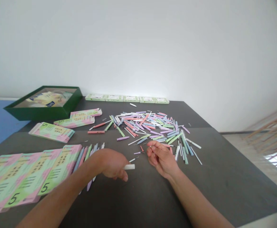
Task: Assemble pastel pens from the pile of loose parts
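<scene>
White plastic tube (129,166), light and stiff, pinched at one end by the left hand (113,164); the half-open right hand (161,159) seems empty.

Open surface (138,198) runs along the lower centre, right of the stacked cards (31,179); scattered sticks (143,125) crowd the centre and block any straight path toward the upper edge.
</scene>
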The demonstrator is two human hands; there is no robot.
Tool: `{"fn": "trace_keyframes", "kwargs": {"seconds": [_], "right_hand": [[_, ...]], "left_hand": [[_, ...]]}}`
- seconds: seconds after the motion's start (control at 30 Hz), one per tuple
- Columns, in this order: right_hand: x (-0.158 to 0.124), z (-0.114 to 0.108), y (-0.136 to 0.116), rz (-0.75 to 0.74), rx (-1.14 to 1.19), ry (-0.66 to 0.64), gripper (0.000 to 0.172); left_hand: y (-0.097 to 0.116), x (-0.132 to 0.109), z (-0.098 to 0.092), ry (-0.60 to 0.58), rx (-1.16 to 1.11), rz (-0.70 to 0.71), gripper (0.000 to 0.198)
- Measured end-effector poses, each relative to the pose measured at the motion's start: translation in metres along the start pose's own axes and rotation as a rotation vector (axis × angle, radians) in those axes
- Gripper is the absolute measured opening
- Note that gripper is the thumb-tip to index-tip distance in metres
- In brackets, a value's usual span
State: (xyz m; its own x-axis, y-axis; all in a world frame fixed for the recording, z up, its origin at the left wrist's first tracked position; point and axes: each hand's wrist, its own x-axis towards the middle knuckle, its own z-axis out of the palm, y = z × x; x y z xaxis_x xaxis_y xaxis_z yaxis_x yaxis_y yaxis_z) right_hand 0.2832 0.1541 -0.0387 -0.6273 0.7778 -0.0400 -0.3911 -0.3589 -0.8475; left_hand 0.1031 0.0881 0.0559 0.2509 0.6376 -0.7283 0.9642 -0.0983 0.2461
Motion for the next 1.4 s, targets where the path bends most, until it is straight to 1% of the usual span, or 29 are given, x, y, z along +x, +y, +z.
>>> {"fn": "trace_keyframes", "kwargs": {"seconds": [0.2,0.4,0.57,0.7,0.87,0.97,1.13,1.27,1.4], "right_hand": [[0.0018,-0.0031,0.0,0.021,0.048,0.019,0.018],[0.0049,-0.0081,0.0021,0.081,0.164,0.029,0.018],[0.0069,-0.0091,0.0029,0.143,0.238,0.042,0.021],[0.0049,-0.0071,0.0,0.146,0.253,-0.017,0.021],[0.0015,-0.0046,-0.002,0.071,0.241,-0.113,0.022],[0.0006,-0.0043,-0.0018,0.063,0.24,-0.151,0.021],[0.0014,-0.0069,-0.0007,0.053,0.26,-0.171,0.018],[0.0018,-0.008,-0.0012,0.053,0.283,-0.182,0.017],[0.001,-0.0077,-0.0021,0.075,0.292,-0.187,0.018]], "left_hand": [[-0.0014,0.0011,0.0012,0.009,0.0,-0.005,0.024],[0.0,0.0009,0.002,-0.004,0.005,0.014,0.028],[0.0041,-0.0006,0.0013,0.013,0.056,-0.025,0.029],[0.0045,0.0017,0.0028,-0.017,0.023,-0.013,0.027],[0.0013,0.0051,0.0057,-0.019,0.034,-0.001,0.024],[0.0014,0.0052,0.0057,-0.042,0.019,0.003,0.023],[0.0051,0.0023,0.0031,-0.041,0.022,-0.007,0.021],[0.007,0.0005,0.0019,-0.019,0.085,-0.044,0.024],[0.0084,0.0006,0.0023,-0.003,0.123,-0.038,0.026]]}}
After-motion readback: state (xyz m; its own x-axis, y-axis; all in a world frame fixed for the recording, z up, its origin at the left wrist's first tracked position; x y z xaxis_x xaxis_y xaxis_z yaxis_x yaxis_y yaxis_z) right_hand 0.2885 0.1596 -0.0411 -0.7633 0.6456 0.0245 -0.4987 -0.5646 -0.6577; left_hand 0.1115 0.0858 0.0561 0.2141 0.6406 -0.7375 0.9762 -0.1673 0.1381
